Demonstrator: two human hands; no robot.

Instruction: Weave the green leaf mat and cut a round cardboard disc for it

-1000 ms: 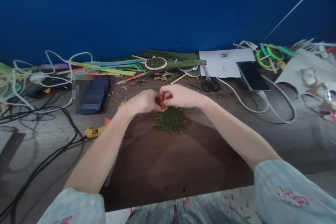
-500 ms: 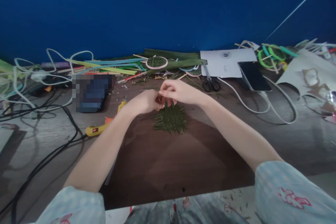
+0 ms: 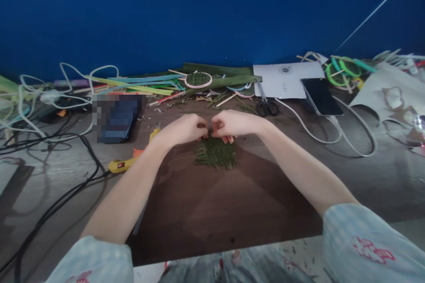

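Observation:
A small woven mat of green leaf strips (image 3: 216, 154) lies on the brown table (image 3: 212, 203) in front of me. My left hand (image 3: 184, 128) and my right hand (image 3: 232, 124) meet at the mat's far edge, both with fingers curled and pinched together. They pinch the ends of the green strips there; the fingertips of the right hand rest on the mat. What lies exactly between the fingers is too small to make out.
Behind the hands lie scissors (image 3: 266, 105), loose green and coloured strips (image 3: 139, 85), a round woven piece (image 3: 198, 79), a white sheet (image 3: 287, 79) and a phone (image 3: 321, 96) with white cables. A yellow tool (image 3: 123, 163) and dark cables sit at left.
My right hand lifted above the mat half a second ago and has come back down to its far edge. My left hand stayed almost in place.

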